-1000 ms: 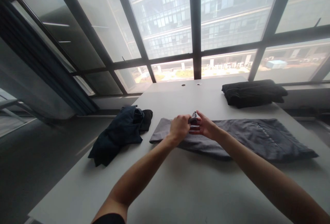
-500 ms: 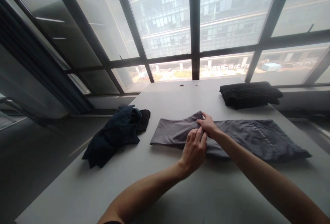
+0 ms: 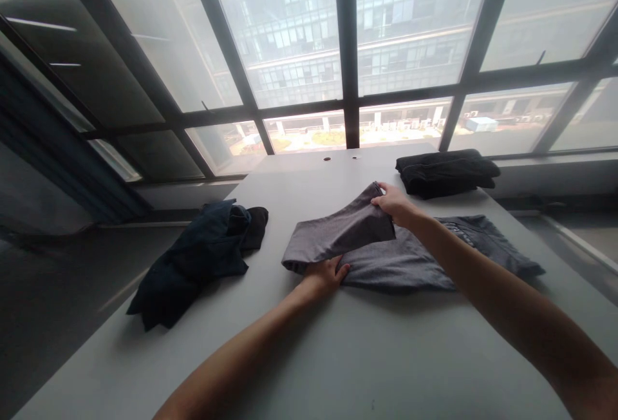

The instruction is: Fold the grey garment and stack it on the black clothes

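Grey trousers [image 3: 415, 256] lie across the middle of a white table [image 3: 347, 355]. Their left end is lifted off the table. My right hand [image 3: 393, 203] is closed on the far edge of that raised part and holds it up. Lower down, my left hand [image 3: 324, 274] sits at the near edge of the cloth with its fingers slid under the raised flap. Those fingers are partly hidden by the fabric.
A crumpled dark blue garment [image 3: 203, 252] lies at the table's left edge. A folded black garment [image 3: 444, 172] rests at the far right. Large windows with dark frames [image 3: 345, 53] stand behind the table. The floor drops away to the left.
My right hand has lifted the trousers' left end off the table. My left hand has moved down and left, under the raised cloth. The view has shifted slightly to the right.
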`<move>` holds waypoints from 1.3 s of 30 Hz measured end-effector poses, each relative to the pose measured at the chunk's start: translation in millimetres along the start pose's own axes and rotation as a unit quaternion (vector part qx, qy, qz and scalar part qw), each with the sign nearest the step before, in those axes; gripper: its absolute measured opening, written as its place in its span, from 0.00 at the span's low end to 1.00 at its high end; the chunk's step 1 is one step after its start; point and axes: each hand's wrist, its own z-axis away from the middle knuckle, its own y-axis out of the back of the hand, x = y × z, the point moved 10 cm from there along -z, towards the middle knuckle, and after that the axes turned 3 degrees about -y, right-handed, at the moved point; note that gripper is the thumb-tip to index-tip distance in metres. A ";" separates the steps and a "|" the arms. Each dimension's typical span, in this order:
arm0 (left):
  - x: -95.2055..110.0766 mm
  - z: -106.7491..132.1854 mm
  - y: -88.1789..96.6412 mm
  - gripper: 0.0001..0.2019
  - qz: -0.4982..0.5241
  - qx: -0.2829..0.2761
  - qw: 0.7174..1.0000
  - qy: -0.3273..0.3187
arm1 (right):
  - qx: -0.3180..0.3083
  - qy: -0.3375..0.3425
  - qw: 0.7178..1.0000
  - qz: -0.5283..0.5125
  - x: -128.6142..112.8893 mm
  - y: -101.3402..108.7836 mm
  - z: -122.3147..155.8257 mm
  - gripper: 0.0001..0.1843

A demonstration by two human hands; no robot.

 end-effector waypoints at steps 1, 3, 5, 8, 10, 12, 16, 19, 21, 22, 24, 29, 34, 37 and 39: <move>-2.8 1.6 -0.7 0.31 -0.002 -0.014 1.000 0.005 | 0.012 0.024 0.999 0.040 -3.3 10.0 0.7 0.37; -6.7 4.3 -6.3 0.36 -0.005 -0.063 0.998 0.021 | 0.046 0.096 0.982 0.157 -14.9 29.3 6.7 0.39; -9.2 6.2 -12.3 0.41 -0.010 -0.109 0.993 0.036 | 0.078 0.154 0.945 0.277 -24.8 44.9 16.9 0.42; -10.7 7.2 -15.2 0.42 -0.023 -0.118 0.992 0.049 | 0.095 0.160 0.905 0.382 -26.7 67.0 27.9 0.43; -8.6 7.6 -12.2 0.38 -0.027 -0.082 0.995 0.039 | 0.098 0.156 0.894 0.408 -29.2 83.3 31.8 0.41; -4.2 9.1 -3.9 0.34 -0.029 -0.022 0.999 0.014 | 0.105 0.165 0.886 0.420 -36.0 100.8 34.1 0.37; 3.1 16.1 13.9 0.26 -0.040 0.066 0.996 -0.033 | 0.127 0.122 0.883 0.434 -39.4 144.7 33.2 0.16; 10.0 20.2 17.2 0.23 -0.057 0.074 0.994 -0.060 | 0.126 0.072 0.896 0.420 -29.1 178.0 34.2 0.08; 14.5 22.1 12.1 0.21 -0.069 0.055 0.994 -0.066 | 0.135 0.053 0.899 0.413 -20.7 200.8 36.6 0.10; 15.6 22.8 6.8 0.21 -0.075 0.037 0.995 -0.061 | 0.145 0.044 0.898 0.413 -15.9 213.0 38.0 0.11; 17.0 24.4 -6.4 0.21 -0.090 -0.004 0.995 -0.046 | 0.164 0.029 0.886 0.432 -6.2 235.5 40.8 0.13; 26.3 27.5 -28.9 0.24 -0.086 -0.032 0.994 -0.051 | 0.191 -0.004 0.821 0.537 15.6 273.0 49.1 0.17; 34.8 31.0 -34.2 0.27 -0.070 -0.009 0.994 -0.079 | 0.204 -0.050 0.797 0.566 42.9 296.1 56.0 0.19; 37.6 32.8 -35.5 0.31 -0.090 -0.008 0.992 -0.093 | 0.203 -0.083 0.786 0.577 61.5 306.3 55.4 0.19; 38.9 33.1 -34.8 0.31 -0.101 -0.004 0.989 -0.105 | 0.203 -0.092 0.786 0.576 70.9 309.5 54.5 0.19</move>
